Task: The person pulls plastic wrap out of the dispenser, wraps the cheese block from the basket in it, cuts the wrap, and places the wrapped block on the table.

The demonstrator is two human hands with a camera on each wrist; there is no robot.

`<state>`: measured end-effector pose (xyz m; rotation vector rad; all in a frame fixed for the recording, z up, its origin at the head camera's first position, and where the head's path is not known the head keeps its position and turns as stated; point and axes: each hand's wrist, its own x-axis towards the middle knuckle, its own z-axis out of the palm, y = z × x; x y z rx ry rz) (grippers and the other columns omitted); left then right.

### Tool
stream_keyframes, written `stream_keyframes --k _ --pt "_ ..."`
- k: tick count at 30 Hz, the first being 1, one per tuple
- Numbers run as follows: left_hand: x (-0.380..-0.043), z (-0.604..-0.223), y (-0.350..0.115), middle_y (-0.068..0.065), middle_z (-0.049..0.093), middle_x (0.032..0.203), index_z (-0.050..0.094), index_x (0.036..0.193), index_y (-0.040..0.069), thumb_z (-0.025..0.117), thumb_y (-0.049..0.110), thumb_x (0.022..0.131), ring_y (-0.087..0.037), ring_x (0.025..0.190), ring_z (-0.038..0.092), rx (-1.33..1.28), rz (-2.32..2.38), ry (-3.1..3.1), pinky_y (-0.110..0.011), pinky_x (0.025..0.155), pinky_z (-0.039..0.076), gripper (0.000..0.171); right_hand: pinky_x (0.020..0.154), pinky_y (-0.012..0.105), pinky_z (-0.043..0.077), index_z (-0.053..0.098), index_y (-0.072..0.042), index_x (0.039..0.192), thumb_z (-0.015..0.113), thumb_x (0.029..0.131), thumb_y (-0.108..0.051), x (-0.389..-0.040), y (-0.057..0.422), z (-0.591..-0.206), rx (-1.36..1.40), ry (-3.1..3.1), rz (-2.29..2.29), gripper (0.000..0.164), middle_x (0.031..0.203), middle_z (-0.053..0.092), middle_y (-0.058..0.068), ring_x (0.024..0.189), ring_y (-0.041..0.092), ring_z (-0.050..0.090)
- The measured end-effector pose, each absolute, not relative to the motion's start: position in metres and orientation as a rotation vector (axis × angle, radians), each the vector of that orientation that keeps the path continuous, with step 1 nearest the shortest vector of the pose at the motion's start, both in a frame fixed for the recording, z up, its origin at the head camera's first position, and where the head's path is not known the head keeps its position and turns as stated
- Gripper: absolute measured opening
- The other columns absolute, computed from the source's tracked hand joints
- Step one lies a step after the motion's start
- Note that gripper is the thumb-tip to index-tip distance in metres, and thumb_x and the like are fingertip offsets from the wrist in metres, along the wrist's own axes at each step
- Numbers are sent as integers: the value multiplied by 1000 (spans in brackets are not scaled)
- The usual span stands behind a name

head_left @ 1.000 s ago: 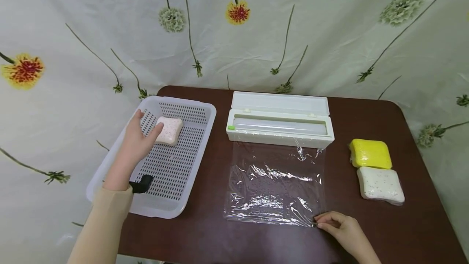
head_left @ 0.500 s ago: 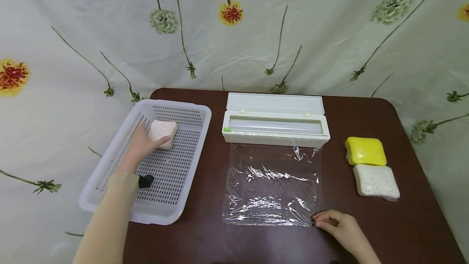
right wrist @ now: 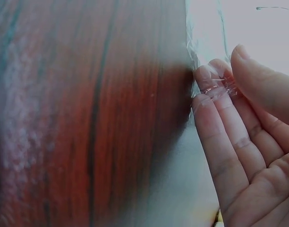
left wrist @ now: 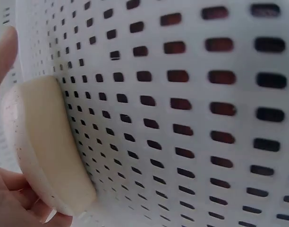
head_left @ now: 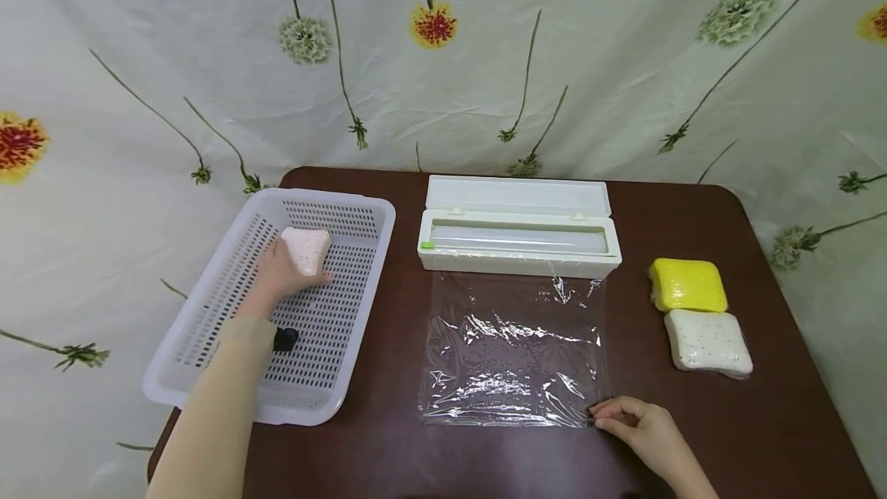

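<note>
In the head view my left hand (head_left: 280, 272) reaches into the white perforated basket (head_left: 367, 306) beside a pale pink speckled sponge (head_left: 307, 249). The left wrist view shows the sponge (left wrist: 55, 146) with its cream side toward the camera. Fingers (left wrist: 21, 198) touch its lower end, while the thumb (left wrist: 4, 52) stands apart from the upper end. At the front right, my right hand (head_left: 640, 430) pinches the corner of a clear cling film sheet (head_left: 516, 353). The film (right wrist: 217, 90) lies between thumb and fingers. It runs out of a white cling film dispenser (head_left: 520, 260) with its lid raised.
Two film-wrapped sponges lie at the right of the dark brown table (head_left: 776, 422): a yellow sponge (head_left: 688, 286) and a white speckled sponge (head_left: 708, 341). A floral curtain (head_left: 485, 60) hangs close behind the table. A black strap piece (head_left: 286, 339) sits at the left wrist.
My left hand has moved in from the basket's left side to the sponge, its fingers lowering along the sponge's left side. My right hand keeps pinching the film corner. The head view has shifted slightly.
</note>
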<state>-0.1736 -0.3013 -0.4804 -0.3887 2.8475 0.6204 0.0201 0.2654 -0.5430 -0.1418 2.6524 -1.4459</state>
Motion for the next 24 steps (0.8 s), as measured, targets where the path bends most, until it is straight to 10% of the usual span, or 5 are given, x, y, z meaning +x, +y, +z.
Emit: stream_keyframes --k 24 --pt "-175 -469 -294 -38 31 143 17 151 -12 75 31 84 -49 126 39 -546 836 2874 -62 107 36 99 63 16 53 74 -13 78 79 79 -8 19 267 -543 -181 2643 -1480 8 87 76 5 76 -7 64"
